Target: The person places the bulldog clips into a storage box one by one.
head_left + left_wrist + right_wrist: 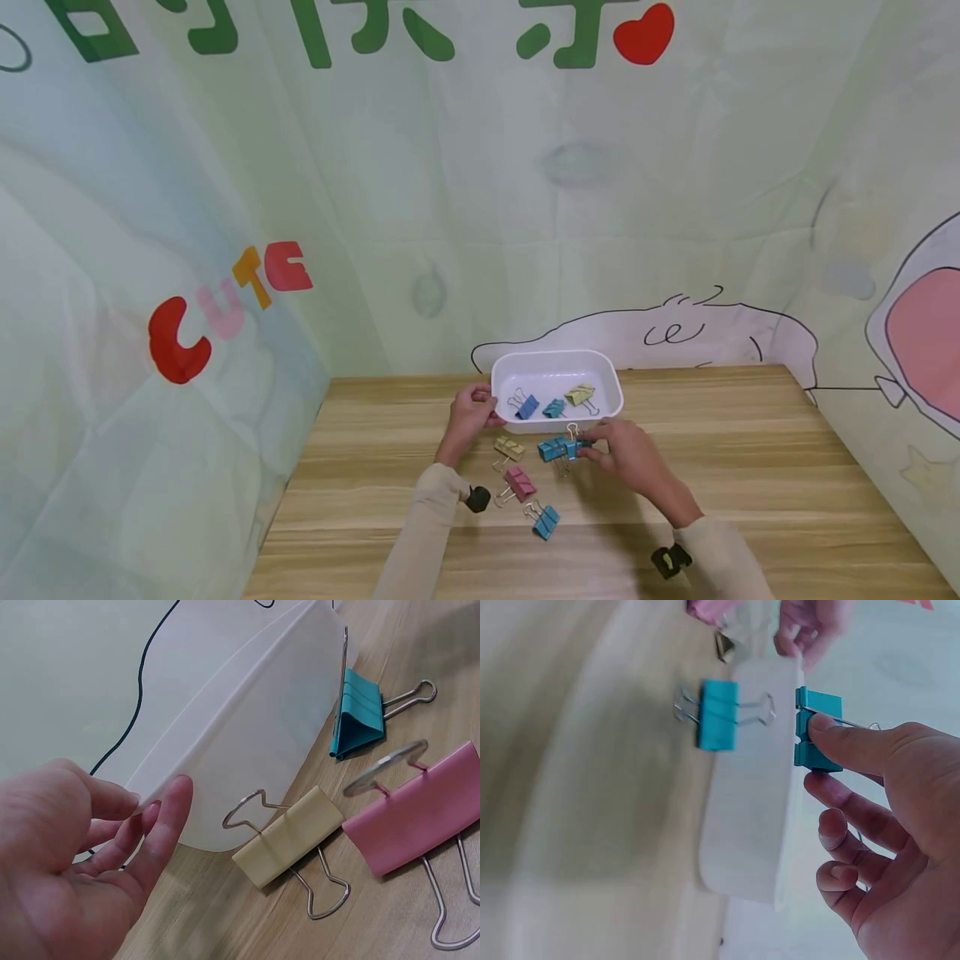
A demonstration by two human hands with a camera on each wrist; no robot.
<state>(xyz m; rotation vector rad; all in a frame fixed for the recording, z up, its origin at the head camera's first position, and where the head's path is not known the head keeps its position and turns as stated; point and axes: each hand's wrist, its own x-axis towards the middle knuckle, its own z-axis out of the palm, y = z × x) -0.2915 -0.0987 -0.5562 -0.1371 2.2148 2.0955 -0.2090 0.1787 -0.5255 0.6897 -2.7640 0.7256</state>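
Blue clip (pixel 546 522) nearest, loose on counter (pixel 750 500). Right hand (pixel 633 457) pinches teal clip (pixel 561 448), at 6 o'clock of white tray (pixel 557 367); left hand (pixel 471 414) grips tray rim at 9 o'clock, likely steadying it

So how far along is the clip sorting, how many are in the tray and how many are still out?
Three binder clips already lie in the white tray: blue, teal and yellow. The right hand pinches a teal clip just in front of the tray, beside another teal one, while the left hand holds the tray's rim. Left on the table: a yellow clip, a pink clip and a blue clip.
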